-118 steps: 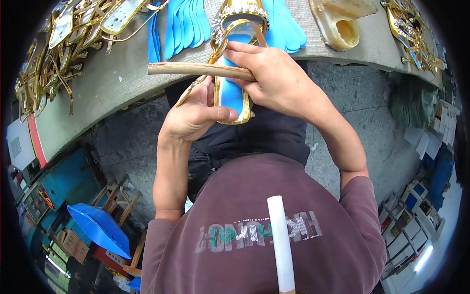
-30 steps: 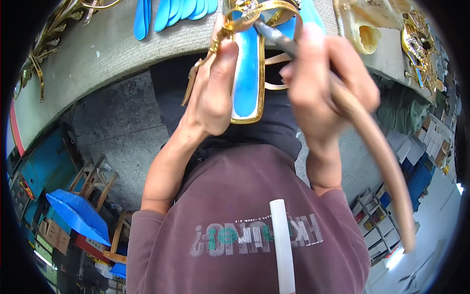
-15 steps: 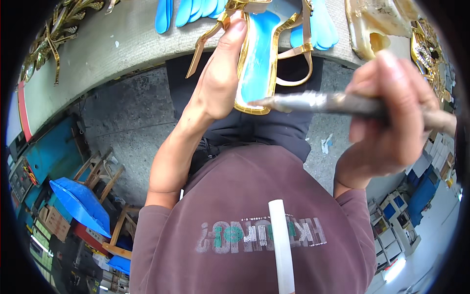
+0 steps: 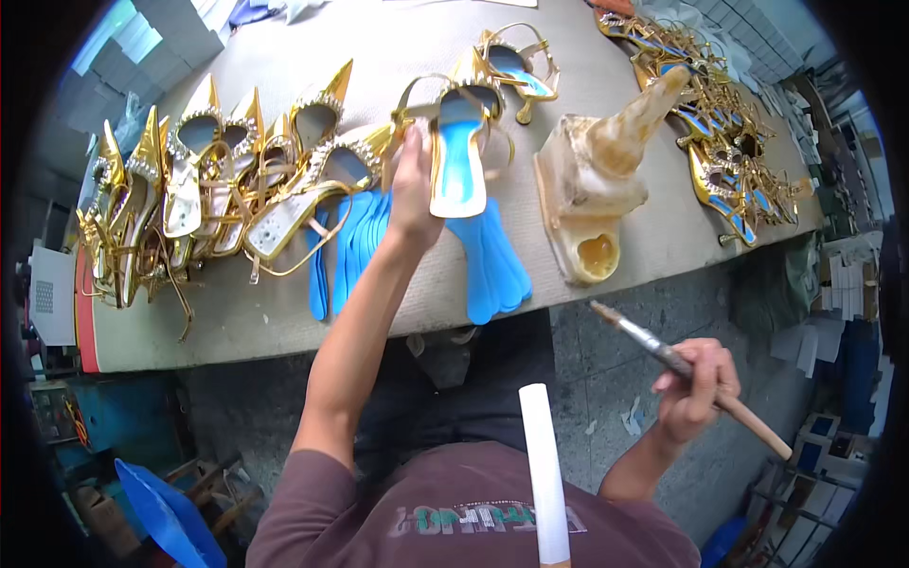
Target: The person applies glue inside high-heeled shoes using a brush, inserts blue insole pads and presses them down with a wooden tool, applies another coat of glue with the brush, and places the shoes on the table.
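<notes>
Well, your left hand (image 4: pixel 414 197) grips the gold sandal (image 4: pixel 459 156) above the table (image 4: pixel 256 327), inside its front edge; your right hand (image 4: pixel 699 390), clamped on the brush (image 4: pixel 655 344) beyond that edge, could smear the sandal by swinging carelessly.

Grey floor (image 4: pixel 592 379) beneath pale table (image 4: pixel 256 327), pale boxes (image 4: pixel 133 43) stacked upper left

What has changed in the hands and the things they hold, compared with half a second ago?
The left hand moved forward, carrying the gold shoe from the lap side to above the table. The right hand drew the brush back, away from the shoe. Nothing was let go or newly grasped. The blue insoles and pale block stayed on the table.
</notes>
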The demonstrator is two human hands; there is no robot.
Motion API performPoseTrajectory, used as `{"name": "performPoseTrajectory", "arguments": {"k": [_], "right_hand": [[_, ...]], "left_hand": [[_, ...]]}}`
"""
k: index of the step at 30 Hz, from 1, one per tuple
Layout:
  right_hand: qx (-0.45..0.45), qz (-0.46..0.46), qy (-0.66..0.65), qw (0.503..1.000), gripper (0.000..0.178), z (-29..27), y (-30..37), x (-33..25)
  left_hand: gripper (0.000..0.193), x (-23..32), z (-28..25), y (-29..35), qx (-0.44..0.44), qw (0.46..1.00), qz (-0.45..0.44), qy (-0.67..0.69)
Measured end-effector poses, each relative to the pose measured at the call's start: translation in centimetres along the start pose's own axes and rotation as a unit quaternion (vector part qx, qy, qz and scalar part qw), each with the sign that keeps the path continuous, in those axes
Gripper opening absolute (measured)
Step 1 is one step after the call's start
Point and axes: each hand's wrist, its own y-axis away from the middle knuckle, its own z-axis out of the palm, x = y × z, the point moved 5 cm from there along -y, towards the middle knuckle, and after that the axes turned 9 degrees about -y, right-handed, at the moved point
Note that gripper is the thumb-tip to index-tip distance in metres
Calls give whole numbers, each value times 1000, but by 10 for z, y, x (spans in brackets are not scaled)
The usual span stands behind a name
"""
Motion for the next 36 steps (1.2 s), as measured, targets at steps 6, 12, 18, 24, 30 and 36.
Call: {"name": "performPoseTrajectory", "arguments": {"k": [6,12,18,24,30,36], "right_hand": [[-90,19,114,989,17,-18,27,17],[-29,42,40,998,21,-28,7,31],[-111,9,18,994,14,6,6,22],[-169,61,82,980,28,-20,30,27],[-245,-136,68,958,26,41,12,-3],[-278,-4,69,958,22,114,26,-23]], "left_hand": [[66,-1,-7,-137,67,993,96,4],[70,2,-13,-172,33,995,4,-96],[70,3,16,-94,203,915,122,-327],[32,145,-44,151,461,587,338,-573],[31,177,-124,106,216,671,116,-700],[31,187,-142,71,92,725,-69,-679]]}}
